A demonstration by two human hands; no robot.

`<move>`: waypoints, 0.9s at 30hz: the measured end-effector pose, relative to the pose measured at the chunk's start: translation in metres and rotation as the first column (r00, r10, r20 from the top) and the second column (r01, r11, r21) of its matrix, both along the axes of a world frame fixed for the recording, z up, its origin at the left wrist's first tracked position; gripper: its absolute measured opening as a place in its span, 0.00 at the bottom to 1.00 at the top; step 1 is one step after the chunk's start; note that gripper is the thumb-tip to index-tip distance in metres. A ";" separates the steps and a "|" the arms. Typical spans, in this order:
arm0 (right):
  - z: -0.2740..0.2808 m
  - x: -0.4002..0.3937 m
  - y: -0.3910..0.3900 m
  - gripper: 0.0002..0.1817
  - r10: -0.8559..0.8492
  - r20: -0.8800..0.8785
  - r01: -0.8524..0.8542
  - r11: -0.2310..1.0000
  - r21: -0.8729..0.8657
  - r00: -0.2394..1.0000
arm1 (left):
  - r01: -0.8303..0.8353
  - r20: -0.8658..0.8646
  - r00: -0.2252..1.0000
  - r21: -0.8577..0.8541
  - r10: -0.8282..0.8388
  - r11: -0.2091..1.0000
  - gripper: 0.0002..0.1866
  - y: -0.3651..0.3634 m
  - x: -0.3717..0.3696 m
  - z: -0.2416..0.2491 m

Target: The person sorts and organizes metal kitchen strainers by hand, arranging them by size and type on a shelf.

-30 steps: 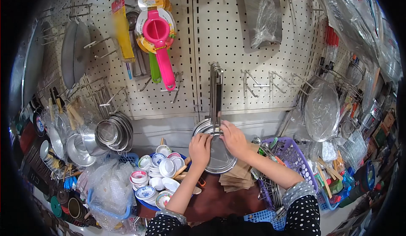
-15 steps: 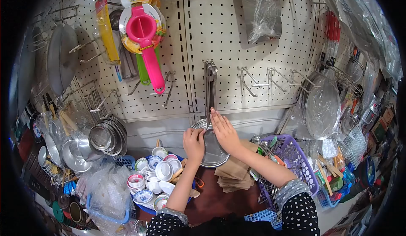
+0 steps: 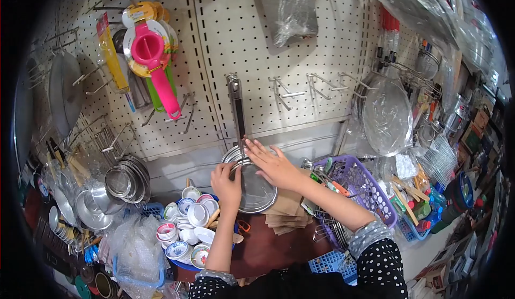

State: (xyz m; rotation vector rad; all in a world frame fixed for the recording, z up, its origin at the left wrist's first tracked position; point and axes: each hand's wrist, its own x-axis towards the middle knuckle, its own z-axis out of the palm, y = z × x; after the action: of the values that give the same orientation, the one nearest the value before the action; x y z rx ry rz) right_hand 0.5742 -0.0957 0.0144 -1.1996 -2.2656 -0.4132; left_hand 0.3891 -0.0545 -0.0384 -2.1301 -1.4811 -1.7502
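Note:
Several round metal strainers (image 3: 257,192) hang one over another by their long handles (image 3: 236,100) from a hook on the pegboard. My left hand (image 3: 226,183) is at the left rim of the strainers, fingers bent and closed near the base of the handles; whether they pinch the rim is too small to tell. My right hand (image 3: 271,165) lies against the right side of the handles with its fingers stretched out and spread. The mesh shows below my hands.
A pink squeezer (image 3: 147,49) hangs at the upper left, with more strainers (image 3: 120,182) lower left. Small bowls (image 3: 198,215) fill a blue tray. Brown paper sheets (image 3: 287,208) lie beside a purple basket (image 3: 370,183) of utensils. Empty hooks (image 3: 287,94) stick out of the pegboard.
The whole view has shifted, so the wall and goods appear further left. My right hand's fingers have spread and the hand is tilted more sideways across the handles. My left hand stays at the rim.

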 end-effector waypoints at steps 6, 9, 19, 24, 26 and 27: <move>0.011 0.025 -0.077 0.40 -0.005 -0.099 -0.003 0.997 -0.080 0.995 | -0.029 -0.042 0.999 0.016 0.029 0.999 0.14 -0.047 0.010 0.013; 0.008 0.050 -0.121 0.36 -0.059 -0.173 0.049 0.997 -0.061 0.983 | 0.085 -0.023 0.996 0.024 -0.084 0.996 0.13 -0.080 0.025 0.018; -0.034 0.171 -0.273 0.15 -0.508 -0.458 0.492 0.855 -0.164 0.730 | 0.736 -0.150 0.659 -0.075 -0.737 0.673 0.12 -0.208 0.134 0.025; -0.079 0.206 -0.333 0.13 -0.666 -0.445 0.619 0.737 -0.270 0.599 | 0.740 -0.376 0.460 -0.337 -0.804 0.581 0.14 -0.239 0.173 0.000; -0.099 0.213 -0.348 0.13 -0.730 -0.425 0.630 0.680 -0.374 0.535 | 0.736 -0.402 0.386 -0.409 -0.830 0.540 0.15 -0.245 0.190 -0.021; -0.110 0.217 -0.352 0.13 -0.739 -0.412 0.636 0.671 -0.381 0.533 | 0.743 -0.406 0.360 -0.420 -0.840 0.521 0.15 -0.247 0.201 -0.036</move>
State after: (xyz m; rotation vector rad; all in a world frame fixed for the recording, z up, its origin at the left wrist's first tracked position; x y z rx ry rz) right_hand 0.7907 -0.4477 -0.0956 -2.0211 -1.2726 -0.0975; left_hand 0.5903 -0.3019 -0.0743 -3.3951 -0.3705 -0.7905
